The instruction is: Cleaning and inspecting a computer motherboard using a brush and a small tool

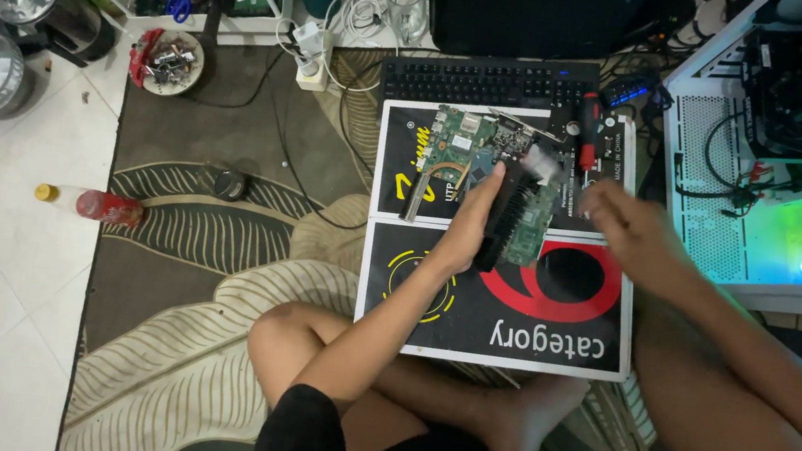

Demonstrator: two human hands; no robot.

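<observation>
A: What's in your left hand (469,231)?
B: You grip the black-finned circuit card (520,214) upright over the flat box (502,313).
A: Your right hand (630,227)?
B: Just right of it, blurred; I cannot tell its grip.

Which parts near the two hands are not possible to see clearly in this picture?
- Head view: the right hand is motion-blurred; whether it holds anything cannot be told.
- The green circuit board is partly covered by the left hand and its black heatsink.
- The white computer case is cut off by the right edge.
</observation>
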